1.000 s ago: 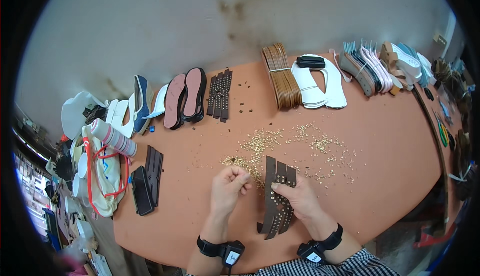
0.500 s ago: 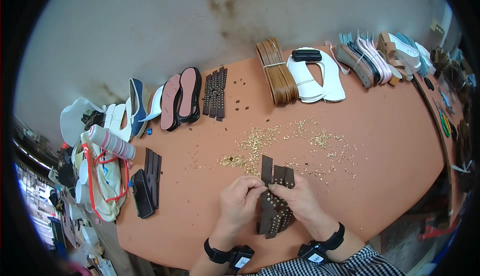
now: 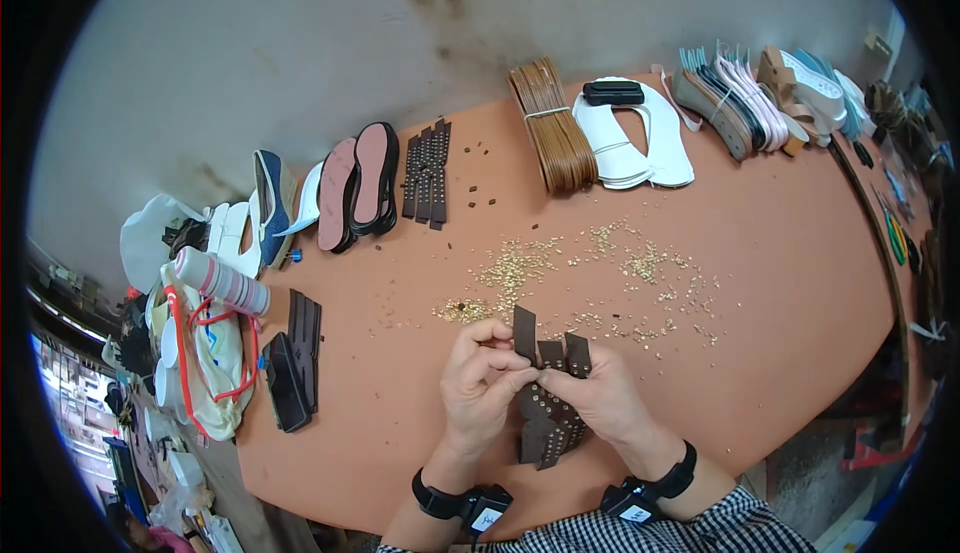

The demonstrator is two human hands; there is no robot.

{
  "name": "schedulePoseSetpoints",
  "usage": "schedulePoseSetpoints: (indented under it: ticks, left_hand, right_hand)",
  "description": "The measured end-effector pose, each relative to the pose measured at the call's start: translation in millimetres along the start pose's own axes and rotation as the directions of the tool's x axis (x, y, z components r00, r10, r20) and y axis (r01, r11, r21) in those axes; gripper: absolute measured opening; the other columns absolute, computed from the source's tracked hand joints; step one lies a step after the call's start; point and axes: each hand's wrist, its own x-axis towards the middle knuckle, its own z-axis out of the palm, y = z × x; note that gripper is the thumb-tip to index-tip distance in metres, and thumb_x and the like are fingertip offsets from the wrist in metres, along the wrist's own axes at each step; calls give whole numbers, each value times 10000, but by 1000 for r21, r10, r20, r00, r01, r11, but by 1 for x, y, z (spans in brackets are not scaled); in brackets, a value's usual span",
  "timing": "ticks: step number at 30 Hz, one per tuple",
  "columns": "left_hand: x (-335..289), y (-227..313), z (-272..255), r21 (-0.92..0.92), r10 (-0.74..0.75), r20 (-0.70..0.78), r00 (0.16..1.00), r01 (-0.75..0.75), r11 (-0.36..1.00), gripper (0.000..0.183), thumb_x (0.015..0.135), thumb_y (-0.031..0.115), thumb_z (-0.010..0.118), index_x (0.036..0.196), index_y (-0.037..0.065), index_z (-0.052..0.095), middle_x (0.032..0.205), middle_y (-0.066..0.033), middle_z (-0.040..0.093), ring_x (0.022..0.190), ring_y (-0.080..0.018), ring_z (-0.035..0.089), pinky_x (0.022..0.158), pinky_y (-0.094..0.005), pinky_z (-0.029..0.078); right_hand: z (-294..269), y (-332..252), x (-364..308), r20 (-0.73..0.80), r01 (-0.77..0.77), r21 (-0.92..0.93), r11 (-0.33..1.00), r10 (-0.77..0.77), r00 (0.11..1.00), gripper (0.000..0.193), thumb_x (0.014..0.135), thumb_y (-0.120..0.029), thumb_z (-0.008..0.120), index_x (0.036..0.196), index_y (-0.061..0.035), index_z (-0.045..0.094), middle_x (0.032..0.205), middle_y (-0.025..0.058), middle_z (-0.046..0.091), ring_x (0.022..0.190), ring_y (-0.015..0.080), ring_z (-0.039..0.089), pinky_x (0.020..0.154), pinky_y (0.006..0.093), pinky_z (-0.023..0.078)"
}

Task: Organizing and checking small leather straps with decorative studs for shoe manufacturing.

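Observation:
In front of me, a dark brown studded strap piece (image 3: 545,435) with several plain upper tabs and rows of metal studs is held up off the table. My right hand (image 3: 608,395) grips its right side, thumb on the front. At the piece's left edge, my left hand (image 3: 478,393) is closed in a pinch, its fingertips nearly meeting the right thumb. Whether those fingertips hold the strap's edge or a tiny stud is hidden. Beyond the hands, loose gold studs (image 3: 515,265) lie scattered over the tan table (image 3: 790,323).
Similar studded straps (image 3: 427,175), pink-topped soles (image 3: 375,178) and a blue shoe (image 3: 272,203) line the back left. Further right sit a brown strip bundle (image 3: 553,128), white cutouts (image 3: 670,148) and wedge soles (image 3: 722,118). At left are a black case (image 3: 287,388), dark strips (image 3: 305,338) and a striped cone (image 3: 222,281).
My left index finger has lifted and straightened somewhat beside the strap's upper tab. The tabs have spread and tilted slightly left. The whole view has shifted a little.

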Motion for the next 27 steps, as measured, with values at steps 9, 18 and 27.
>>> schedulePoseSetpoints:
  ticks: [9, 18, 27]
  left_hand:
    - [1, 5, 1, -181, -139, 55, 989, 147, 972, 109, 696, -57, 652, 755, -15, 571, 931, -88, 515, 830, -152, 539, 737, -260, 451]
    - [-1, 6, 2, -276, -245, 70, 967, 254, 927, 90, 739, -59, 617, 784, -22, 548, 896, -59, 511, 803, -119, 522, 720, -228, 447]
    - [-4, -1, 7, -154, -129, 48, 991, 135, 979, 95, 750, -41, 609, 779, -1, 528, 896, -57, 492, 803, -120, 499, 718, -238, 427]
  right_hand:
    - [-5, -7, 1, 67, -37, -74, 997, 42, 997, 143, 764, 14, 561, 904, 14, 591, 803, 2, 591, 706, 61, 550, 619, 202, 454]
    - [-7, -6, 3, 103, -17, -103, 995, 28, 994, 137, 798, -42, 553, 921, 11, 577, 743, -29, 555, 651, 23, 504, 537, 190, 422]
    - [-4, -8, 2, 97, 18, -101, 995, -8, 995, 169, 797, -44, 550, 956, 7, 575, 750, -36, 553, 650, 21, 497, 546, 190, 424]
